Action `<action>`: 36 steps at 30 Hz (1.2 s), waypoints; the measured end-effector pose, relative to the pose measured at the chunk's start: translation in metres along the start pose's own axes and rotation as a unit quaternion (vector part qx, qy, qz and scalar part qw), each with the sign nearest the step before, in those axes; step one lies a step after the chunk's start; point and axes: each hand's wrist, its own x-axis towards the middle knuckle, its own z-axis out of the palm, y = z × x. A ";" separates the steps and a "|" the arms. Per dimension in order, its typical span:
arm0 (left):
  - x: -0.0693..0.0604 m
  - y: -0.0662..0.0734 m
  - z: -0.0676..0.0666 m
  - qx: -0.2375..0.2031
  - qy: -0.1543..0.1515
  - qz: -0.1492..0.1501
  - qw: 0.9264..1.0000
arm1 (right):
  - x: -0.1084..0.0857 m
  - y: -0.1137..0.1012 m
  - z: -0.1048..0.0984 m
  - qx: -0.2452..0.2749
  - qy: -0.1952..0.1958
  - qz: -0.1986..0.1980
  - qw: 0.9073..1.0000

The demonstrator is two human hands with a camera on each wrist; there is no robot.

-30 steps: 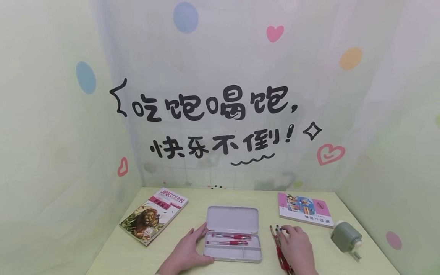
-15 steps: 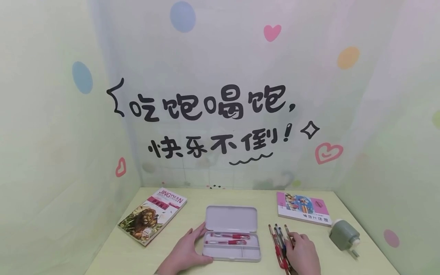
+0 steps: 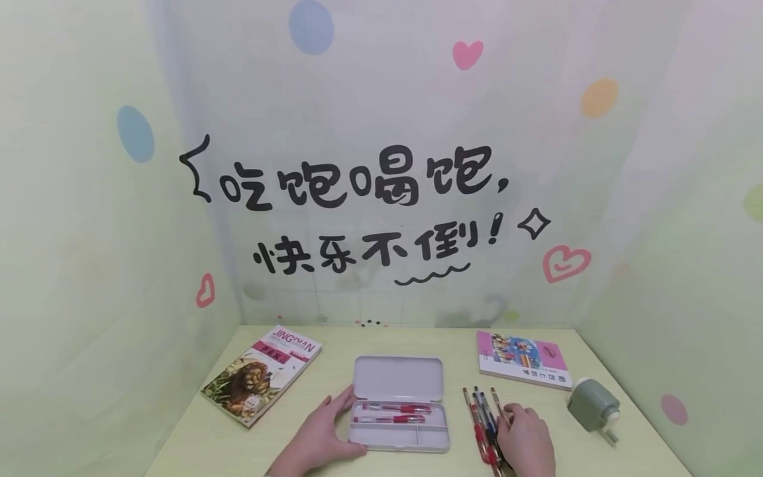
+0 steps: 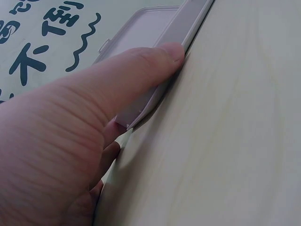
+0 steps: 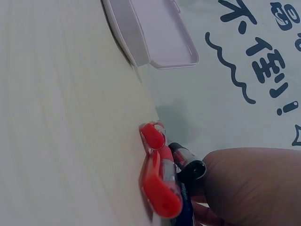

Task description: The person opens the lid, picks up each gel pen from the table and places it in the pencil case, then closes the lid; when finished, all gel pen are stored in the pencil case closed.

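Observation:
An open pencil case (image 3: 398, 438) with two red-gripped gel pens (image 3: 398, 414) in its back compartment lies mid-table. My left hand (image 3: 322, 430) holds the case's left front corner. In the left wrist view, the thumb (image 4: 146, 66) lies along the front wall and the fingers are partly hidden behind. To the right of the case lies a bunch of pens (image 3: 483, 424), red and dark. At their right side my right hand (image 3: 527, 440) pinches a pen (image 3: 498, 403); in the right wrist view, a black-ended pen (image 5: 188, 161) shows beside the thumb, next to red-capped ones.
A book with a lion cover (image 3: 259, 377) lies at the back left. A pink book (image 3: 524, 359) lies at the back right, with a grey-green hand-cranked sharpener (image 3: 593, 406) in front of it. Printed walls (image 3: 381, 199) stand behind and beside the table.
My right hand has shifted right from over the bunch, holding a pen apart from the others. More of the dark pens shows now. The left hand stays at the case.

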 end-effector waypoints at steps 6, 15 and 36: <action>0.000 -0.003 0.000 0.001 0.000 0.003 1.000 | 0.002 0.001 0.001 0.003 -0.009 0.012 1.000; -0.001 -0.004 -0.001 -0.001 0.002 0.006 1.000 | 0.002 0.000 0.002 0.010 -0.013 0.015 1.000; -0.002 -0.001 0.001 -0.005 0.005 0.013 1.000 | -0.007 -0.032 -0.004 0.004 0.077 -0.077 0.994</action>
